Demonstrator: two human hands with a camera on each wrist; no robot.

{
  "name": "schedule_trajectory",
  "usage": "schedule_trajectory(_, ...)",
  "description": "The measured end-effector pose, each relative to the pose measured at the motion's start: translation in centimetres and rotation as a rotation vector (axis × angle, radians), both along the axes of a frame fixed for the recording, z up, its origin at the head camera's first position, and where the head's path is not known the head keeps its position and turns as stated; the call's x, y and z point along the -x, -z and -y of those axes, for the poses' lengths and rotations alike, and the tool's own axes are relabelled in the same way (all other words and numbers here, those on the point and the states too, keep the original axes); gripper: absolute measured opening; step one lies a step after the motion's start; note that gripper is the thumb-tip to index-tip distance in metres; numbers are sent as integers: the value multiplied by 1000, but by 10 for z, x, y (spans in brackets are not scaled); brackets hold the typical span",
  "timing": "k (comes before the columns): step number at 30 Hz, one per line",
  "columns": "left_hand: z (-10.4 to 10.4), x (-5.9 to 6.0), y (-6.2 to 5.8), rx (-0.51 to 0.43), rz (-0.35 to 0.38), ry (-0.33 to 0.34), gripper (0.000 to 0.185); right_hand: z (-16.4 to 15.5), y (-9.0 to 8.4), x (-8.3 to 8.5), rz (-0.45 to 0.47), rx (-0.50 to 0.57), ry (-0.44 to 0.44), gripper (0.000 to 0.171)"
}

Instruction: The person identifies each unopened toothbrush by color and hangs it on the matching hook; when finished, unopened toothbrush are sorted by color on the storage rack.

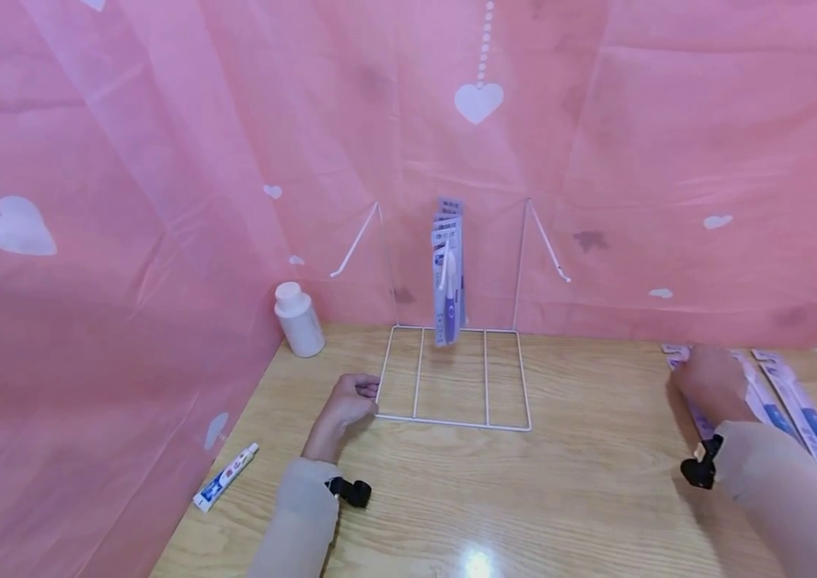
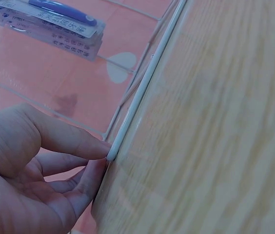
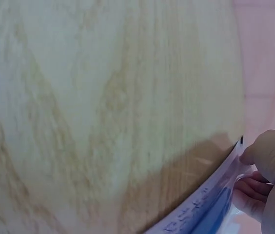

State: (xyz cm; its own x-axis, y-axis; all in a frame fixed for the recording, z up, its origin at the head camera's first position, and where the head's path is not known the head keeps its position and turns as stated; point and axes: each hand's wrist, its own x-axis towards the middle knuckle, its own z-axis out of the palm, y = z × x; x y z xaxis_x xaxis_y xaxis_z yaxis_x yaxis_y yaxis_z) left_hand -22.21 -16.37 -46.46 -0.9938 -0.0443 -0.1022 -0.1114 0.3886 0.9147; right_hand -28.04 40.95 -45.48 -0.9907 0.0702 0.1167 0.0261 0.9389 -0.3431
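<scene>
A white wire rack stands on the wooden table, with several packaged toothbrushes hanging from its hook. My left hand rests at the rack's front left corner; its thumb and fingers pinch the wire. The hanging packs show at the top of the left wrist view. My right hand lies at the table's right on flat toothbrush packs, and its fingers curl round the edge of one pack.
A white bottle stands at the back left by the pink sheet. A small toothpaste tube lies near the table's left edge. Pink plastic sheeting with hearts walls the back and left.
</scene>
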Motion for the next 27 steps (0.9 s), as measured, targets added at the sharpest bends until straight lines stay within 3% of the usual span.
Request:
schedule_trajectory(4,-1,0,-1,4,-2,8,60,4,-12,-4,-40,-10,-28,11)
schedule_trajectory(9,-3,0,-3,50,-3,15,62,16,-42,-9,-79,1,-33,26)
schedule_trajectory(22,-12,-6,-13,305,-81,30,53,73,-130,-33,-291,140,-17,35)
schedule_trajectory(27,-13,-8,-16,343,-100,28,49,98,-156,-50,-345,173,-8,38)
